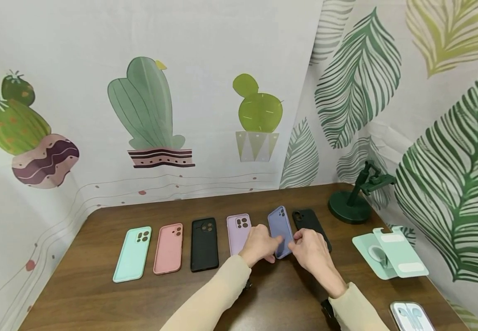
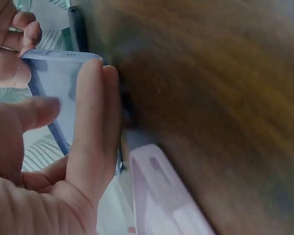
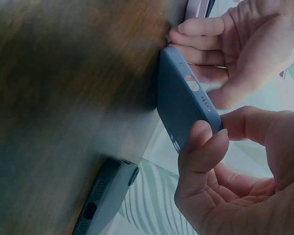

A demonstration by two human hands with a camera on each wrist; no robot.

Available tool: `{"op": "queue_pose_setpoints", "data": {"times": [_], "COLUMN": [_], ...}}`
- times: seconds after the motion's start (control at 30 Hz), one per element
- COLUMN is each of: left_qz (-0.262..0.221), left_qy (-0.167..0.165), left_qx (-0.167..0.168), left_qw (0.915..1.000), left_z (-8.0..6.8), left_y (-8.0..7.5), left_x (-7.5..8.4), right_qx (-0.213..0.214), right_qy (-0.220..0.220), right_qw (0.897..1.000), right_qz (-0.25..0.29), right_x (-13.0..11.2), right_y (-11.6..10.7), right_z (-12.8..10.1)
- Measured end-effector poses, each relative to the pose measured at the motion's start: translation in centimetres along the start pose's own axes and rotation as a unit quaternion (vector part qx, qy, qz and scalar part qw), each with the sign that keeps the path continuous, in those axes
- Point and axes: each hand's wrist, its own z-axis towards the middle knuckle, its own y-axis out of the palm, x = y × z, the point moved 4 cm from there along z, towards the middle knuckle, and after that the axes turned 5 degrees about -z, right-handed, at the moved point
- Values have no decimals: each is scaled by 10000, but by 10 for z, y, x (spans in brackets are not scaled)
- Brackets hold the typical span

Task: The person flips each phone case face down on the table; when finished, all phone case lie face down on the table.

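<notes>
On the brown table, toward its right half, we see both hands closed around the lower end of the periwinkle phone case. Our left hand pinches its left edge, fingers curled along the side, and our right hand pinches the bottom right corner. That case sits between the lilac case and a black case, its lower end raised off the wood.

Mint case, pink case, green stand and earphone box rest on the table.
</notes>
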Motion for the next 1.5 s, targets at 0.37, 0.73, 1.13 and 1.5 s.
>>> {"op": "queue_pose_setpoints", "data": {"times": [0.37,0.73,1.13,1.5], "left_qz": [-1168,-1973,-2631,-2870], "left_qy": [-501,-793,-842,-851], "left_qx": [-439,-826,-1299,-1299], "left_qw": [9909,9736,9523,9453], "left_z": [-1,-4,0,-1], "left_y": [1,-1,-5,-18], "left_x": [2,1,-6,-6], "right_qx": [-75,-139,-653,-1077], "right_qy": [-39,-243,-431,-169], "right_qw": [9999,9975,9915,9891], "right_qz": [65,647,1037,994], "right_x": [-12,-13,-4,-6], "right_y": [-10,-8,15,26], "right_z": [-10,-12,-9,-10]}}
